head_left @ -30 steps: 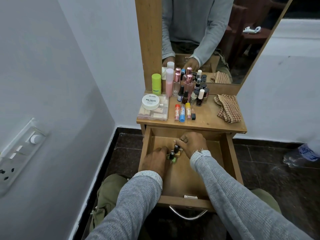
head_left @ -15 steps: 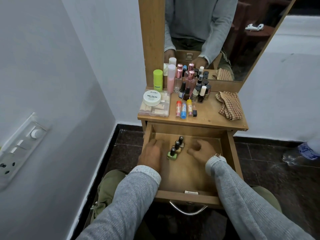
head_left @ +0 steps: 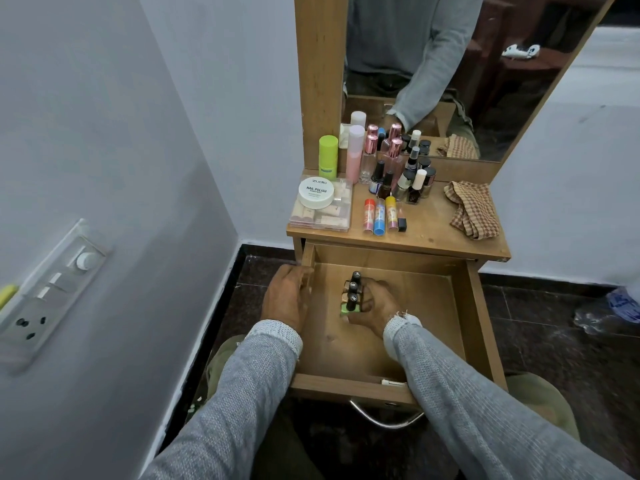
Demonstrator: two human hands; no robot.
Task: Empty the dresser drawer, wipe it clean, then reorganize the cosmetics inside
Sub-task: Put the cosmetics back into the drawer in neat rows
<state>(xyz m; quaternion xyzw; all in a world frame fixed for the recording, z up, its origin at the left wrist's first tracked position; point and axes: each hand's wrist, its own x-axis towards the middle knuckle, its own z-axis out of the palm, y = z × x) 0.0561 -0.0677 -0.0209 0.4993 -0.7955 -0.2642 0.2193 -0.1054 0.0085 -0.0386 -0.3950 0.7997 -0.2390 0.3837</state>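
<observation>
Three small nail polish bottles (head_left: 353, 293) with black caps stand upright in a tight row inside the open drawer (head_left: 472, 317), toward its back left part. The right hand (head_left: 372, 308) curls around the right side of this row, fingers wrapped against the bottles and thumb near the front one, grasping them as a group. The left hand (head_left: 287, 297) rests on the drawer's left wall, fingers hooked loosely over the edge; whether it truly clamps the wall cannot be told. Both arms wear grey knit sleeves.

On the dresser top (head_left: 433, 237) above the drawer, a clear plastic box (head_left: 323, 216) lies at the left with a round white jar (head_left: 316, 192) on it. Behind it stand a green tube (head_left: 328, 157) and a pink bottle (head_left: 354, 154). A cluster of perfume and polish bottles (head_left: 401, 174) stands near the mirror (head_left: 467, 74), and four lip balm sticks (head_left: 381, 214) lie side by side in front of them. A checked cloth (head_left: 472, 209) lies crumpled at the right. A switch panel (head_left: 52, 289) sits on the left wall.
</observation>
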